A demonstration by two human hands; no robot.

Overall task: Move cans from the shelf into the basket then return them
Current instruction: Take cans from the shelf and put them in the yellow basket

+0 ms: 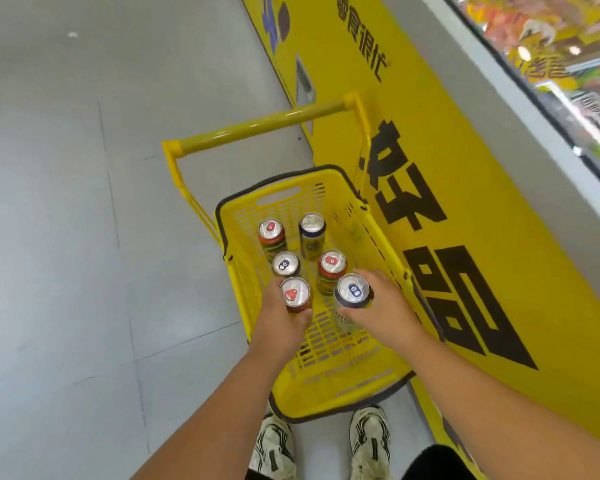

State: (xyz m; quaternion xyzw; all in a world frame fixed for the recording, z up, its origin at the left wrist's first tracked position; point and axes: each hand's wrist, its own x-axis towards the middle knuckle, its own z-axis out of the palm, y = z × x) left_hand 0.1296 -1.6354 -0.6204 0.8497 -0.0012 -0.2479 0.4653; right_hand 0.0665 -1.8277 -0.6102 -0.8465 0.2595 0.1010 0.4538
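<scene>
Both forearms reach down into the yellow basket (329, 372), left hand (278, 317) fingers clasping a red-tabbed can (296, 295), right hand (385, 310) fingers clasping a blue-tabbed can (353, 295) (four upright cans just beyond the fingers): keep both vertical, clear of those neighbours.

We see a yellow plastic basket (329, 372) of slotted, slightly glossy lattice with a smooth, shiny yellow handle bar (260, 128) at the far end. The cans (312, 233) in it look like metal, their bright silvery tops glossy. To the left, the grey floor (66, 237) looks smooth with a dull sheen, and the yellow panel (465, 202) on the right is smooth and matt.
</scene>
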